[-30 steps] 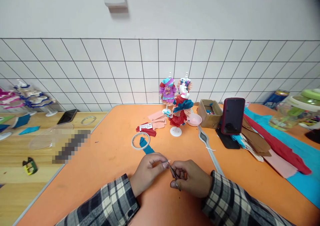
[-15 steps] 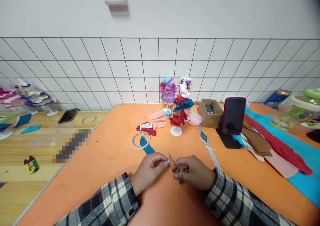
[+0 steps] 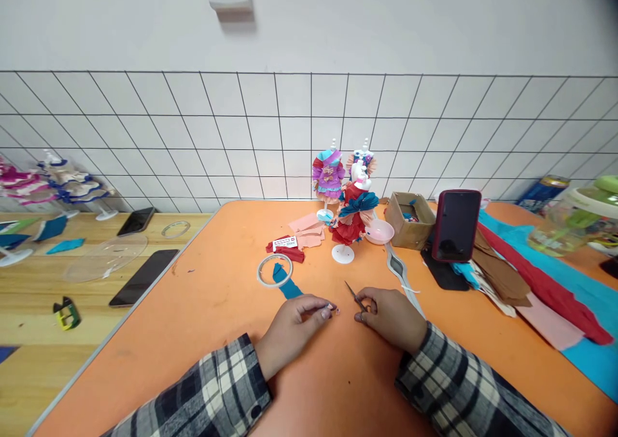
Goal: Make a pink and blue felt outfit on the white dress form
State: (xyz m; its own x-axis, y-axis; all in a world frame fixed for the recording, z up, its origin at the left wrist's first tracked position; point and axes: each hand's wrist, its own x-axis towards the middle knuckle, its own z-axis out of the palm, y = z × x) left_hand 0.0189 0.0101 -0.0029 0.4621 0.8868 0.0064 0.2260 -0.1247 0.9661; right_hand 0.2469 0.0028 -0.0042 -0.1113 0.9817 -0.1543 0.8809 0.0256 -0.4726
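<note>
My left hand (image 3: 297, 327) pinches a tiny pale piece (image 3: 331, 307) between thumb and fingers, low over the orange table (image 3: 207, 334). My right hand (image 3: 393, 315) is closed on small scissors (image 3: 356, 297), whose tips point up and to the left, apart from the piece. Just beyond my left hand lie a blue paper strip (image 3: 290, 288) and a roll of clear tape (image 3: 261, 271). A doll stand with a red and blue ruffled dress (image 3: 352, 215) stands farther back, beside a stand with a purple dress (image 3: 329, 174).
A pink bowl (image 3: 380, 232) and a cardboard box (image 3: 410, 221) stand behind my right hand. Farther right are an upright phone (image 3: 456, 224), coloured paper strips (image 3: 545, 276) and a clear jug (image 3: 564, 224). On the wooden table (image 3: 29, 321) at left lie two phones and a yellow-green cutter (image 3: 67, 315).
My right hand has moved right, taking the scissors away from my left hand. The scissors now lie lower and more slanted. The view has shifted slightly left.
</note>
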